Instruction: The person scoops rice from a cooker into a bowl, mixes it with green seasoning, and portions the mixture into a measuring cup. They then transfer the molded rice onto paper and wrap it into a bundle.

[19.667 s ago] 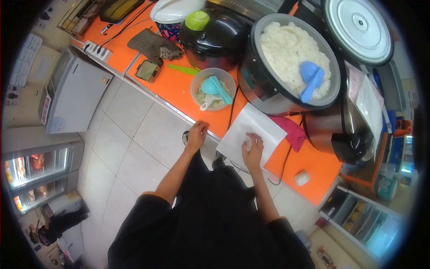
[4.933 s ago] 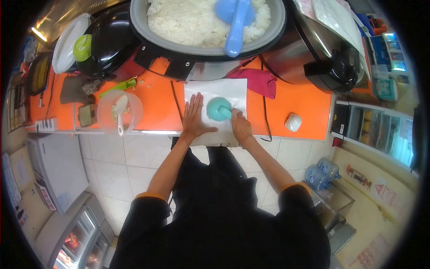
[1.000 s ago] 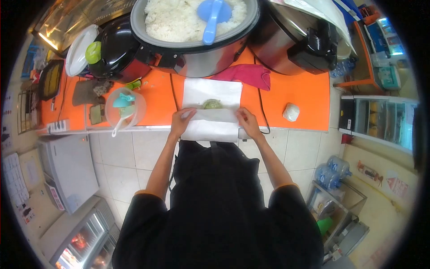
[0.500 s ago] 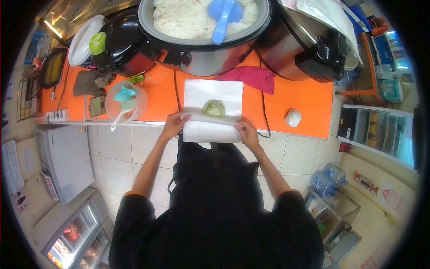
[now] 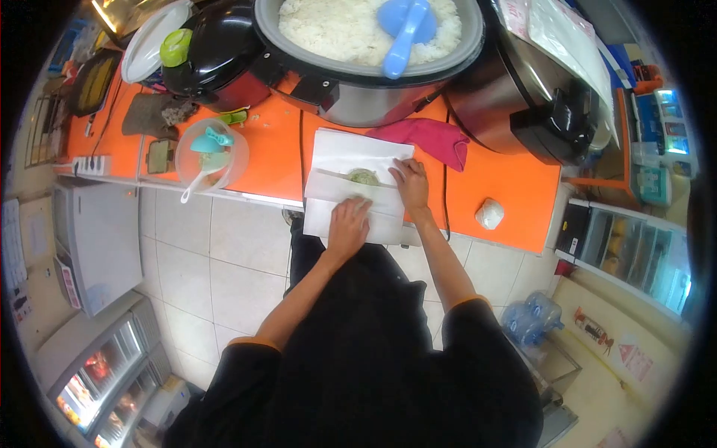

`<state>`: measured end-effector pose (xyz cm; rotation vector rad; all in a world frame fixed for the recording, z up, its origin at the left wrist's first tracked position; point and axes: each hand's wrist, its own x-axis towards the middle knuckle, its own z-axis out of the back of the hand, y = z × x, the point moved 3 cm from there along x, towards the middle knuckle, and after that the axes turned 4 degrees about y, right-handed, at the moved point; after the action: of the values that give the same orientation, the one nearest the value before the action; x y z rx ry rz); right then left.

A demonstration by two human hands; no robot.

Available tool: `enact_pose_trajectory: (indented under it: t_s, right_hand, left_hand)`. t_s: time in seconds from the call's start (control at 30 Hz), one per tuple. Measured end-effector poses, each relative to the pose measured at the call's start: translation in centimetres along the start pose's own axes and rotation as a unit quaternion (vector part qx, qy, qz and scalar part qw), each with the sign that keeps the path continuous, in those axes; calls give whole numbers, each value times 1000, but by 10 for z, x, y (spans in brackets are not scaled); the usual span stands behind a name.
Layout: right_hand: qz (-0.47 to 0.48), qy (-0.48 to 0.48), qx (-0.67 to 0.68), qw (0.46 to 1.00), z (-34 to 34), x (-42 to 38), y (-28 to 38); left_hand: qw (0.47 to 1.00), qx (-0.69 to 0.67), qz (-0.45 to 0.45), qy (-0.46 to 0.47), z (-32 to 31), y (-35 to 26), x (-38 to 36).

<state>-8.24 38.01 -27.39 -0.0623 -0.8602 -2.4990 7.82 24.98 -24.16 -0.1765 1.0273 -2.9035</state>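
Observation:
A sheet of white paper [image 5: 336,153] lies on the orange counter, and its near part is folded up over a small round mound of greenish-white rice [image 5: 364,177]. The mound's far part still shows past the fold. My left hand [image 5: 349,222] rests on the folded paper just on the near side of the mound, fingers stretched out and holding nothing. At the right edge of the sheet is my right hand [image 5: 412,185], its fingers apart and touching the paper beside the mound.
Behind the paper stands an open cooker of white rice [image 5: 336,37] with a blue paddle [image 5: 403,45]. A pink cloth [image 5: 429,140] lies beside it. To the left is a clear tub [image 5: 213,153] with scoops; to the right, a wrapped white bundle [image 5: 490,213].
My left hand has moved right from the paper's left edge onto the folded part. The right hand has moved up along the right edge. The fold now covers part of the rice mound.

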Motion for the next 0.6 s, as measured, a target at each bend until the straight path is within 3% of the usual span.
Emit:
enact_pose_trajectory:
  t_s: [0.17,0.27,0.33,0.37,0.47,0.53,0.6]
  right_hand:
    - [-64,69,63,994,-12,-2,-7]
    - [19,64,2,998,-1,14,7]
    - [96,-74,-66,990,12,35,28]
    - [98,-74,-62,990,12,44,28]
    - [86,0,-71,994,7,73,13]
    - [66,155,18,985,1,84,0]
    - [63,177,39,981,6,86,0]
  left_hand:
    - [994,74,41,67,4,-8,-5]
    - [993,81,35,75,2,-8,-5]
    - [991,94,31,84,-1,-7,-7]
    - [991,97,33,83,1,-7,-8]
    - [990,101,38,94,5,-9,-9]
    - [989,100,43,98,5,-8,-9]
    - [989,106,41,97,4,-7,-10]
